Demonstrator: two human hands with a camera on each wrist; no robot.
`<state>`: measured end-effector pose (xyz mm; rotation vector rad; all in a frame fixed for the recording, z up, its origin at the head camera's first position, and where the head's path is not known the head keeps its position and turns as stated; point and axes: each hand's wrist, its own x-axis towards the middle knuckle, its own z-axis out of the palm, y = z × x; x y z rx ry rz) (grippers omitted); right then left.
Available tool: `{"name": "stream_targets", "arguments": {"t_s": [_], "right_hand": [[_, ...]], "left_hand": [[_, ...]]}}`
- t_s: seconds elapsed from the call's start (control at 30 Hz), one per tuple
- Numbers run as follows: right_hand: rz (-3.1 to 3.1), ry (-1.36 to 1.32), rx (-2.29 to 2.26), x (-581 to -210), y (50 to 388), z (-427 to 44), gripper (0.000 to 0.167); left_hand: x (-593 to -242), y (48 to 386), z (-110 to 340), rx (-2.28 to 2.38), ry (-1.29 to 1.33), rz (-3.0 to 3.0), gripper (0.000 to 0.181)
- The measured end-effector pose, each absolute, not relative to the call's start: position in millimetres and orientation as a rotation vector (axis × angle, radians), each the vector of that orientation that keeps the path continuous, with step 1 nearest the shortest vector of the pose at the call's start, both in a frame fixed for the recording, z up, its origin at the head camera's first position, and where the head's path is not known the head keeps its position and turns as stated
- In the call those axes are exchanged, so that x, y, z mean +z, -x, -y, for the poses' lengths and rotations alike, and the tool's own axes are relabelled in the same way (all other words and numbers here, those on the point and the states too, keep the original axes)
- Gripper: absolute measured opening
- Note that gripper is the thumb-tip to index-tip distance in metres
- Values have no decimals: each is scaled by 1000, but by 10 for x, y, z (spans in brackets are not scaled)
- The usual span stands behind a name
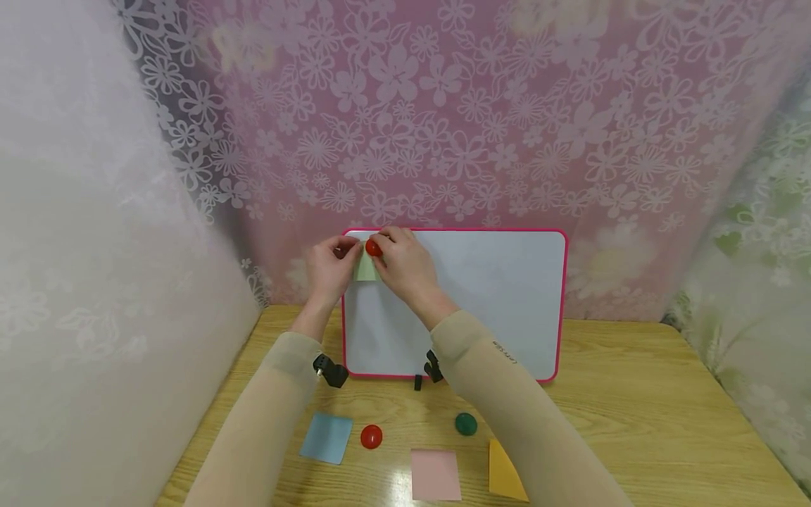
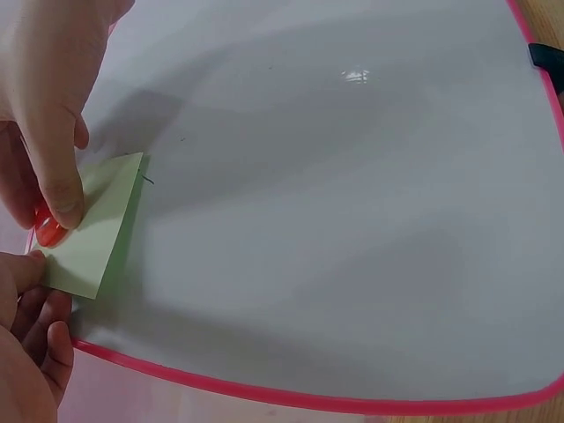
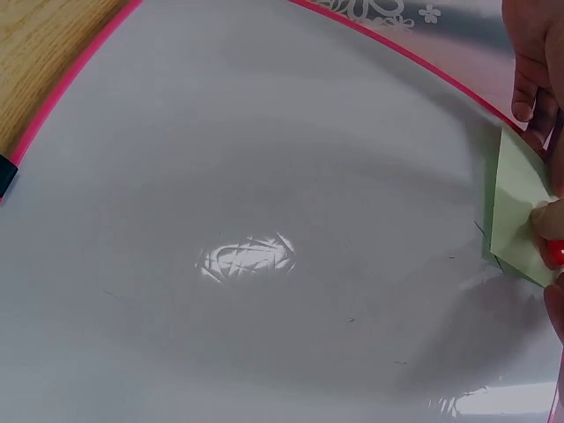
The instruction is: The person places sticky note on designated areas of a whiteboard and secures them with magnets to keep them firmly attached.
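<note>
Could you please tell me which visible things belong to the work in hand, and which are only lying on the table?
Apparently in use:
pale green note, pinched by the left hand
upper red disc, held by the right hand
whiteboard, behind them

Apparently just lying about:
blue note
lower red disc
green disc
pink note
orange note, partly covered

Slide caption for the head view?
Left hand holds a green note, right hand a red magnet, at upper left of a whiteboard.

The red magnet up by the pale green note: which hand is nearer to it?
Right. The right hand grips the red magnet itself, while the left hand is just left of it, pinching the pale green note near its upper left corner.
</note>
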<state>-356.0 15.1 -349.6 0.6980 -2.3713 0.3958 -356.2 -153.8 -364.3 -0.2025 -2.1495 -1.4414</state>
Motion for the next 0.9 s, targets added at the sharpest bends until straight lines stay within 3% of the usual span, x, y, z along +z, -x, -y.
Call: {"name": "stream_targets", "arguments": {"t_s": [0.9], "right_hand": [[2352,-687,417,-3504,3546,-182,32]], "left_hand": [[-3668,3542,1565,-1442,181,2142,18]]}}
